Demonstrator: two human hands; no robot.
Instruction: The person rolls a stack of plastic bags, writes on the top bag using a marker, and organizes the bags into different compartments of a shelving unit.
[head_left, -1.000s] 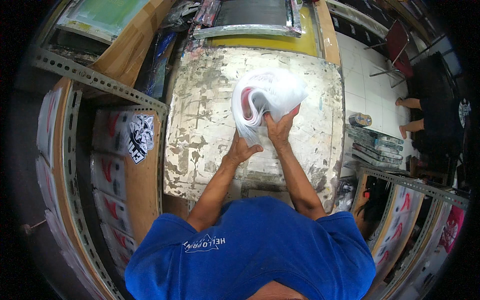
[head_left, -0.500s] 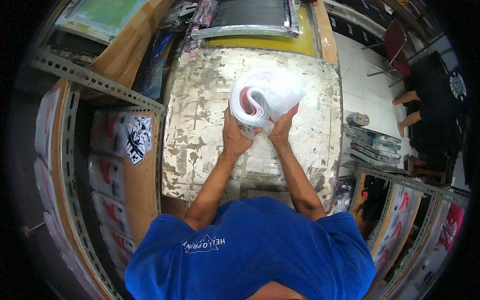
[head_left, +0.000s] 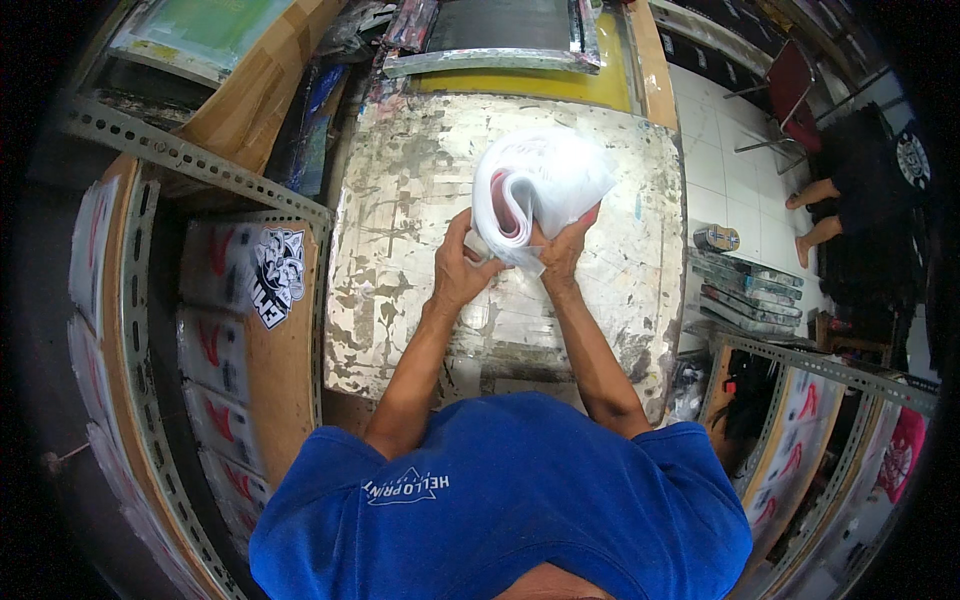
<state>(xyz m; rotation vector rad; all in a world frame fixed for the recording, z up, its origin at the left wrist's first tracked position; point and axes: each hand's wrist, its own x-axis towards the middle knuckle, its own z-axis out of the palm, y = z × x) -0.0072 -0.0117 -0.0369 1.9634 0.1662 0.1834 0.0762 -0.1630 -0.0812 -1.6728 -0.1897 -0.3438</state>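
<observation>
A thick roll of thin white, see-through plastic sheets [head_left: 545, 175] with pinkish-red inside its curl stands over the worn table [head_left: 400, 300]. My right hand [head_left: 563, 255] grips its lower right side, fingers partly behind the plastic. At the roll's lower left is my left hand [head_left: 460, 268], with thumb and fingers apart in a loose curve. A loose flap of clear film hangs between the two hands at the bottom of the roll. Whether the left fingertips touch the film is hard to make out.
Paint-stained screen frames [head_left: 490, 65] lie at the table's far end. A perforated metal rack [head_left: 190, 155] borders the left side, with packs in clear plastic [head_left: 215, 340] beneath. A tin [head_left: 716, 238], stacked frames [head_left: 750, 290], a red chair [head_left: 792, 95] and another person's legs [head_left: 820, 215] are at right.
My left hand has loosened and shifted slightly left, off the roll's side. The roll has moved a little to the right and up, its curl tighter. My right hand still holds it.
</observation>
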